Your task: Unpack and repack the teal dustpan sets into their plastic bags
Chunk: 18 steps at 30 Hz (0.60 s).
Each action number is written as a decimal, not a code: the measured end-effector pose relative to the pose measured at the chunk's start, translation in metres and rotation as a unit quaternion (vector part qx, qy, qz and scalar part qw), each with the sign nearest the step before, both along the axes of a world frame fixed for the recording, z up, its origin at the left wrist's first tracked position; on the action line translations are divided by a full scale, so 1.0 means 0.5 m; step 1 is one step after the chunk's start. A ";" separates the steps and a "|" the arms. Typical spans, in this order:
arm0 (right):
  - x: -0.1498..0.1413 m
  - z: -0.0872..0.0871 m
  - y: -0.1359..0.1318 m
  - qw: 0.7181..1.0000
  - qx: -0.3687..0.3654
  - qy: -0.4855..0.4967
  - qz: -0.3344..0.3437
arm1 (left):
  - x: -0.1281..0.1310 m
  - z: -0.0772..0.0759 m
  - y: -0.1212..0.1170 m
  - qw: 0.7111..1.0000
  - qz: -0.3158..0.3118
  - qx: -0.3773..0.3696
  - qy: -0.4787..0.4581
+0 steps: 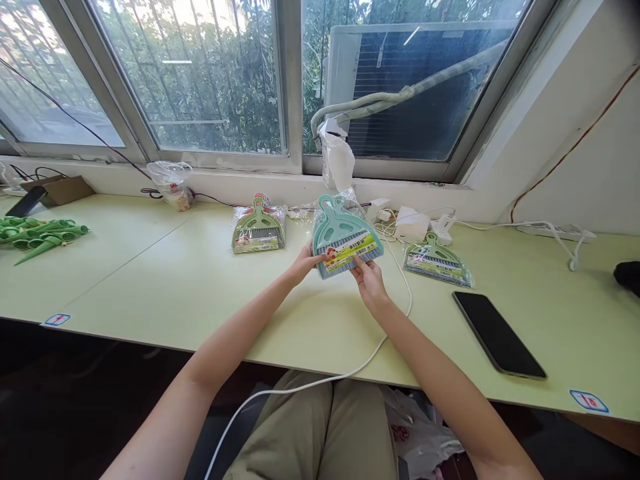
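Observation:
A teal mini dustpan-and-brush set (344,233) in a clear wrapper is held up over the pale green table (165,287). My left hand (306,261) grips its lower left corner with the fingers closed. My right hand (369,275) pinches its lower edge near the printed label. A stack of similar green sets (259,230) lies to the left. One more packaged green set (437,261) lies flat to the right.
A black phone (497,333) lies at the right front. A white cable (395,320) runs off the table edge toward my lap. White chargers (413,223) and a power strip (557,231) sit by the wall. Green plastic spikes (40,235) lie far left.

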State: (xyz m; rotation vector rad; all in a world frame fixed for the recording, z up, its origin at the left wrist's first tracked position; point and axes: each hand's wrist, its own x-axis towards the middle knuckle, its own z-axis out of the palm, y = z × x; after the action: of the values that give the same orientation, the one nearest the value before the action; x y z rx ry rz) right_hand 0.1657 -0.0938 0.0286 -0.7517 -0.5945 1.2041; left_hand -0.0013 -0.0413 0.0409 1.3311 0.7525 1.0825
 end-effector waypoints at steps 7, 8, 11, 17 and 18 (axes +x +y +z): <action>0.007 -0.001 0.000 0.999 0.013 -0.004 -0.047 | 0.027 0.001 -0.029 1.000 -0.022 -0.021 0.001; 0.010 0.000 0.000 0.998 0.013 -0.003 -0.059 | 0.034 0.002 -0.039 0.999 -0.038 -0.023 0.004; 0.022 0.003 0.002 0.996 0.019 -0.002 -0.085 | 0.054 0.002 -0.069 0.993 -0.114 -0.020 0.025; 0.036 0.010 0.004 0.994 0.018 -0.004 -0.111 | 0.058 -0.007 -0.063 0.981 -0.181 0.010 0.064; 0.035 0.011 0.003 0.994 0.014 -0.003 -0.112 | 0.055 -0.010 -0.052 0.984 -0.170 0.011 0.053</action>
State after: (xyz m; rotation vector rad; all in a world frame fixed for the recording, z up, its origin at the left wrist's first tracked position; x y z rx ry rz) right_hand 0.1834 -0.0921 0.0340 -0.7765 -0.5175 0.9852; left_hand 0.0262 -0.0673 0.0360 1.4820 0.5655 0.7549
